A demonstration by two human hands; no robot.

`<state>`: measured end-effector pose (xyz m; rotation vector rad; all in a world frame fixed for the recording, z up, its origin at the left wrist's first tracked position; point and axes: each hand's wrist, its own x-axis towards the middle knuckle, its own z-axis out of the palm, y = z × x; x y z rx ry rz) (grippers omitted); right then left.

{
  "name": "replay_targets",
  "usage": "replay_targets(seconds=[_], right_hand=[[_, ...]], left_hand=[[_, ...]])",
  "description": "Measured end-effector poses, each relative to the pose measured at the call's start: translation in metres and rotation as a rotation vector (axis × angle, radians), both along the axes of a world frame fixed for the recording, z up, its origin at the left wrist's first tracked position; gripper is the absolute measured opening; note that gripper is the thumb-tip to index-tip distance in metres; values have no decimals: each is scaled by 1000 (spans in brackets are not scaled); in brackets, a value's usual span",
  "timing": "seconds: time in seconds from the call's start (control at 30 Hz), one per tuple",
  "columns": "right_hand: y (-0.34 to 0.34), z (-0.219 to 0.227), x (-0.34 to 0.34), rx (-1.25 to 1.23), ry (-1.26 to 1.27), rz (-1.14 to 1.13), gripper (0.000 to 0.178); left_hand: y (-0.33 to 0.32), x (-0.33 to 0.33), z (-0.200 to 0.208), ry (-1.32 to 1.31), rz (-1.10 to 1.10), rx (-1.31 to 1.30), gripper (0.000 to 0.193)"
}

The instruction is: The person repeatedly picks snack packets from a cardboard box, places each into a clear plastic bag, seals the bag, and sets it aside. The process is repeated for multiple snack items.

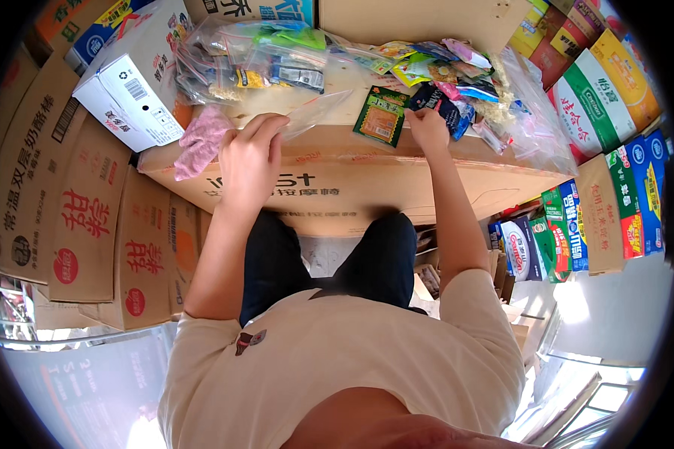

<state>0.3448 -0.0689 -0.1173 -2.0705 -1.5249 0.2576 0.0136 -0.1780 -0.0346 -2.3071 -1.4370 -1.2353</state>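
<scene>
My left hand (253,153) pinches the edge of a clear plastic bag (318,112), which looks flat and slants up to the right. My right hand (429,131) has its fingers closed at the right edge of a green snack packet (380,120) with an orange picture. Beside that hand lies a dark blue packet (451,112), partly covered by my fingers. A loose heap of small colourful snack packets (438,69) spreads beyond it. Farther left are several clear zip bags (258,60) with packets inside.
Everything rests on a large cardboard box (397,176) in front of my knees. A pink cloth (204,138) hangs over its left edge, near a white carton (135,86). Stacked cardboard boxes (90,202) stand left, and colourful cartons (595,105) line the right.
</scene>
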Motion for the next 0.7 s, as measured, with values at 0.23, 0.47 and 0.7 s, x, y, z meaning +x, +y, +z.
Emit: replay_targets(seconds=[0.23,0.47,0.7], right_hand=[[63,-10,0,-218,58,-104,47],[90,-38,9,-166,29,5,42],[57,-2,0,551,157,265,10]], left_hand=[[-3,-3,5,89,76,35,24],[1,-7,12,29,-24,-10,27],[7,-14,17,-91,-115,-88,30]])
